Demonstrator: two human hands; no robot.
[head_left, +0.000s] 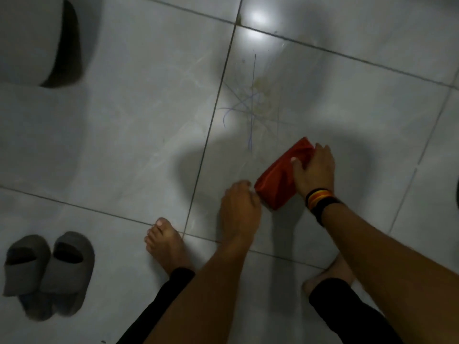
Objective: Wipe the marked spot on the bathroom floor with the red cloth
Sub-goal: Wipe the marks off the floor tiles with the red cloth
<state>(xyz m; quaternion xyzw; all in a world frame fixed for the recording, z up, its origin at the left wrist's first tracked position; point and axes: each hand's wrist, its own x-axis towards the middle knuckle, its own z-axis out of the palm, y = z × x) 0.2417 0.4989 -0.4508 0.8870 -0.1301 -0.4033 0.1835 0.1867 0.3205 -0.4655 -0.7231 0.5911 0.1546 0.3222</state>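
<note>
Pressing flat on the folded red cloth [278, 181], the right hand [314, 170] lies open; the left hand [239, 209] pinches its near corner. Beyond them, blue scribbles [244, 105] cross glossy floor tile [149, 108].

The cloth [283, 173] is laid on the floor [139, 135], just nearer than the marked spot [250, 105]. The right hand [314, 170] is pressed on its right part; the left hand [239, 209] is placed at its near-left corner. A pair of slippers [48, 266] is set far left.
</note>
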